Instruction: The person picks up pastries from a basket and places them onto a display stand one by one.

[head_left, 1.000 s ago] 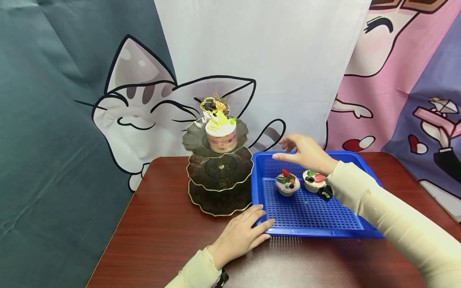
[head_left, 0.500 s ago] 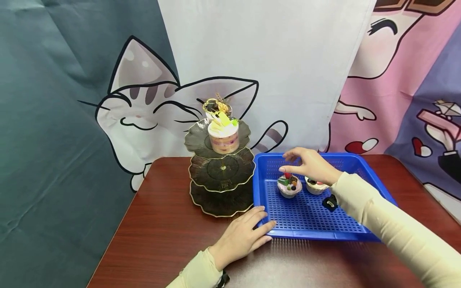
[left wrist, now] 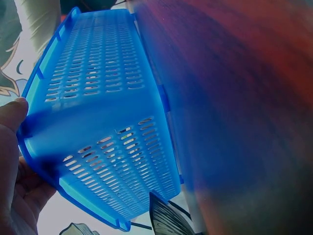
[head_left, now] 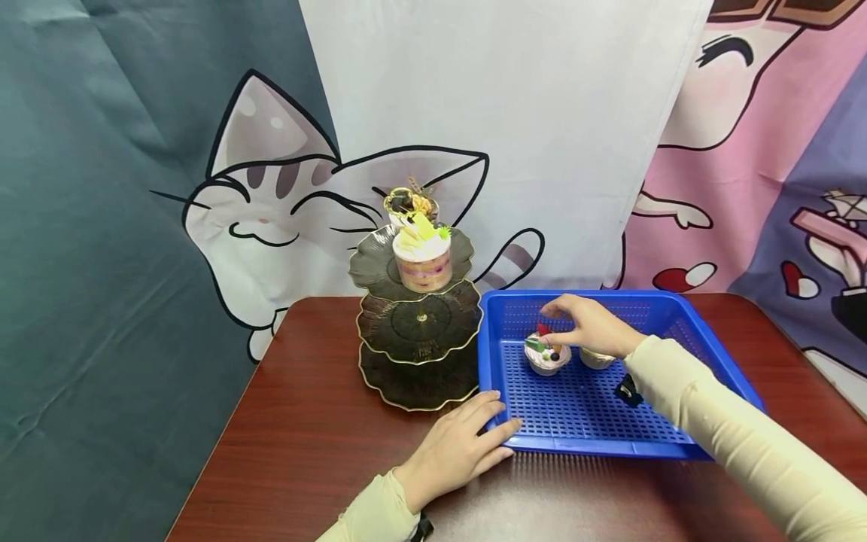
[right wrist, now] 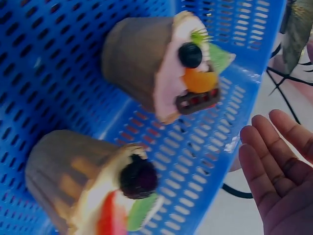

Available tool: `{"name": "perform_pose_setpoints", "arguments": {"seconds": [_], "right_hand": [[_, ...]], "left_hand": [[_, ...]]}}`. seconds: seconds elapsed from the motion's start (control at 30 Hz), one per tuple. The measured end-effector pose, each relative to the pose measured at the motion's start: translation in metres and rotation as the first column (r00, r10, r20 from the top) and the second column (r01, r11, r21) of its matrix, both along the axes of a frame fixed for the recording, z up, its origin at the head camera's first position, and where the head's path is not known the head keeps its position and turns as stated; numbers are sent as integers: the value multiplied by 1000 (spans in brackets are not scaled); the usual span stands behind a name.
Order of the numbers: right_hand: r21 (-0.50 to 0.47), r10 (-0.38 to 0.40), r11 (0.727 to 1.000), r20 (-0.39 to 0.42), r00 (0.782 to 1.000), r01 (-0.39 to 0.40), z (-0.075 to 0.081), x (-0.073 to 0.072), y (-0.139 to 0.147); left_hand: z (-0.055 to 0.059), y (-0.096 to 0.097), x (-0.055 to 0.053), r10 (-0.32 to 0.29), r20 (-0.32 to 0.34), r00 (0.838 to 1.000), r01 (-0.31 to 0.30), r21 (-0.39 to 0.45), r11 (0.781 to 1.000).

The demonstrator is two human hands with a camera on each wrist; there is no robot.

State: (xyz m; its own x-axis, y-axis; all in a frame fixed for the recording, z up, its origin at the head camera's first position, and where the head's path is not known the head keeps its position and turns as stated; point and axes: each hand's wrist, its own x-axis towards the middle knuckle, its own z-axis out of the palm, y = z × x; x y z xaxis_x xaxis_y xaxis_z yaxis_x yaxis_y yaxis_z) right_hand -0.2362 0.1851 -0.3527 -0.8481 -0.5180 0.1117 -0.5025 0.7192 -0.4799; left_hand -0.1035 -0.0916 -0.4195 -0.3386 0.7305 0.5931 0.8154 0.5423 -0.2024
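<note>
My left hand (head_left: 460, 448) rests with spread, relaxed fingers on the near-left corner of a blue perforated plastic basket (head_left: 596, 446). In the left wrist view its fingers (left wrist: 36, 198) lie at the rim. Over the basket, my right hand (head_left: 592, 329) is lowered with thumb and fingers apart, overlapping the left cupcake (head_left: 546, 363) in the head view. That cupcake has pinkish cream, a blueberry, orange fruit and a chocolate piece. A second cupcake (head_left: 597, 359), white-creamed with a dark berry (right wrist: 139, 177), stands beside it, partly hidden by the hand. The right hand holds nothing.
A three-tier dark stand (head_left: 420, 320) with gold scalloped edges stands left of the basket. Its top tier carries a layered dessert cup (head_left: 424, 265) and, behind it, another dessert with dark and golden toppings (head_left: 409, 203). A cartoon backdrop (head_left: 555, 113) hangs behind the brown table (head_left: 305, 421).
My right hand has moved down and slightly right toward the left cupcake. The left hand stays at the basket corner. The whole head view has shifted slightly.
</note>
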Motion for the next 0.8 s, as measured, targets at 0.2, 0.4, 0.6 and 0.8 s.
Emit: {"name": "perform_pose_setpoints", "arguments": {"seconds": [0.2, 0.4, 0.6, 0.8], "right_hand": [[2, 29, 1000, -30, 999, -29, -14, -3, 5], [39, 13, 999, -48, 999, -11, -24, -5, 8], [60, -3, 998, -46, 999, 6, -30, -7, 9], [81, -16, 997, -27, 1000, 18, -35, -9, 10]], "left_hand": [[-1, 0, -1, 1, 1, 1000, -1, -3, 1000], [-1, 0, 0, 3, 6, 1000, -3, -1, 1000], [-1, 0, -1, 7, 5, 1000, -7, -2, 1000], [-2, 0, -2, 2, 11, 1000, -2, -1, 1000]]}}
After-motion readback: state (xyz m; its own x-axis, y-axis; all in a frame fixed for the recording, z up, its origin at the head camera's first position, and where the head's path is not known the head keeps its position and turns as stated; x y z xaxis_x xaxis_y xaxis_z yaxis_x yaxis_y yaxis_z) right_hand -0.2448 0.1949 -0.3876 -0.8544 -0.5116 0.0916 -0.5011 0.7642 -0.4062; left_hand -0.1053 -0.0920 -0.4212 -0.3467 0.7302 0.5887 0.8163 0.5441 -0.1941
